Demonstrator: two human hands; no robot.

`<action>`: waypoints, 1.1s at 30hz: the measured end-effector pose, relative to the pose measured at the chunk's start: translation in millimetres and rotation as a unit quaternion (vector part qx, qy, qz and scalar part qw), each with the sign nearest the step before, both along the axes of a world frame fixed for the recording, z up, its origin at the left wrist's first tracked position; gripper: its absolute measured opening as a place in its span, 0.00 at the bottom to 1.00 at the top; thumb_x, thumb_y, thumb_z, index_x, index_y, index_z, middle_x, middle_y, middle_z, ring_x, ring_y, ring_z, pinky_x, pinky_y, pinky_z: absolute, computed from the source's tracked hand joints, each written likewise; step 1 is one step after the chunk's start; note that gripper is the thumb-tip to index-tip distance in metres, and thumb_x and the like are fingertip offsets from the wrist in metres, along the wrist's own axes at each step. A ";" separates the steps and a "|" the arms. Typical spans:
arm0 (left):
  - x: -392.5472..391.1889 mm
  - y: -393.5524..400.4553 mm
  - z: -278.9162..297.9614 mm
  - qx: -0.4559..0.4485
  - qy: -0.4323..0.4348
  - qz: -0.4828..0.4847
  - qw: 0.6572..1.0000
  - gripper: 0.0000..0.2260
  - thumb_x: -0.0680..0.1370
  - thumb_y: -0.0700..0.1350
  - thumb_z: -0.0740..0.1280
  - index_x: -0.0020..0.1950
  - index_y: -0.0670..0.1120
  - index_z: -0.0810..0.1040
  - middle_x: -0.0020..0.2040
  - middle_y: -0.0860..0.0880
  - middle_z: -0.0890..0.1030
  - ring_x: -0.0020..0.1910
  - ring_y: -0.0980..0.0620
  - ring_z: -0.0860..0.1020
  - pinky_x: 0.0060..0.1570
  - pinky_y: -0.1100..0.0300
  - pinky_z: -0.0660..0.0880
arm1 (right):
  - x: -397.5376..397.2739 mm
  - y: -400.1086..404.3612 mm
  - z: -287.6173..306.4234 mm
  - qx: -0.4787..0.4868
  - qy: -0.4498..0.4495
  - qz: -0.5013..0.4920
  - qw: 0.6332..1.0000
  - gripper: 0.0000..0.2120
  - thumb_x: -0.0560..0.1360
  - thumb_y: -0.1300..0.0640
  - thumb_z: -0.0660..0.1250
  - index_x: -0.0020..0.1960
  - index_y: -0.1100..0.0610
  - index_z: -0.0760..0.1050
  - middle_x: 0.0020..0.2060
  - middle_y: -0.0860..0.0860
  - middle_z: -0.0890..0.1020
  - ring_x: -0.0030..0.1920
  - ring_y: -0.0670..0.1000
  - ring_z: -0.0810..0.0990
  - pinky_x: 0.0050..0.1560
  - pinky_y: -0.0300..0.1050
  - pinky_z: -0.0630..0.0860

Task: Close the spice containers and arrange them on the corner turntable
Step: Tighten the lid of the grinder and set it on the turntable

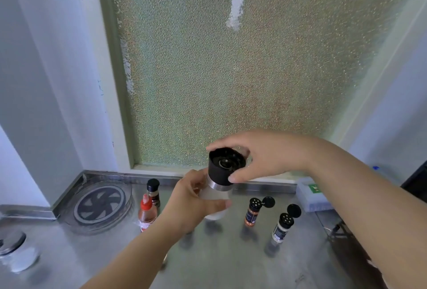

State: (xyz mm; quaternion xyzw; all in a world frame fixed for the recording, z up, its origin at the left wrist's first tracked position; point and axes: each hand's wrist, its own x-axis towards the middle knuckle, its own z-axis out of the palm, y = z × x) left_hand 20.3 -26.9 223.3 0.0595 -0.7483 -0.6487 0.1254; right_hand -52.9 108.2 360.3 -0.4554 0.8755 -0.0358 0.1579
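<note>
I hold a salt grinder [223,171] with a black top and a clear body above the steel counter. My left hand [196,201] grips its clear body from the left. My right hand [261,157] pinches the black top between thumb and fingers. Two small spice shakers stand on the counter with their black flip lids open: one with orange powder [253,212], one with pale powder [282,228]. A red-capped sauce bottle [146,212] and a dark-capped jar [153,191] stand behind my left wrist. The round clear turntable [101,205] sits in the back left corner, with nothing on it.
A frosted glass window [231,69] rises behind the counter [231,261]. A glass jar with a metal lid [16,251] stands at the near left. A white box with a green label [312,194] sits at the back right, and a dark object fills the right edge.
</note>
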 end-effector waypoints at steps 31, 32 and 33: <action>-1.2 -10.0 21.1 -0.007 0.035 -0.015 0.999 0.21 0.53 0.50 0.78 0.44 0.51 0.81 0.42 0.48 0.79 0.39 0.57 0.77 0.42 0.63 0.74 | -12.5 0.9 -81.5 -0.388 -0.259 -0.081 0.881 0.22 0.59 0.48 0.76 0.52 0.49 0.77 0.46 0.50 0.79 0.45 0.49 0.76 0.51 0.46 0.72; -2.3 -9.1 21.7 -0.010 0.035 -0.013 0.999 0.20 0.53 0.50 0.78 0.43 0.50 0.81 0.41 0.48 0.79 0.38 0.57 0.76 0.42 0.63 0.74 | -10.2 -2.0 -84.0 -0.407 -0.263 -0.089 0.870 0.23 0.58 0.46 0.77 0.52 0.49 0.78 0.50 0.54 0.80 0.51 0.57 0.77 0.58 0.56 0.71; -3.4 -7.6 22.6 -0.009 0.037 -0.005 0.999 0.19 0.54 0.49 0.78 0.42 0.49 0.80 0.40 0.50 0.78 0.37 0.57 0.75 0.41 0.63 0.73 | -6.9 -5.4 -84.4 -0.430 -0.258 -0.103 0.859 0.24 0.57 0.44 0.76 0.51 0.47 0.79 0.53 0.58 0.79 0.56 0.61 0.75 0.62 0.60 0.69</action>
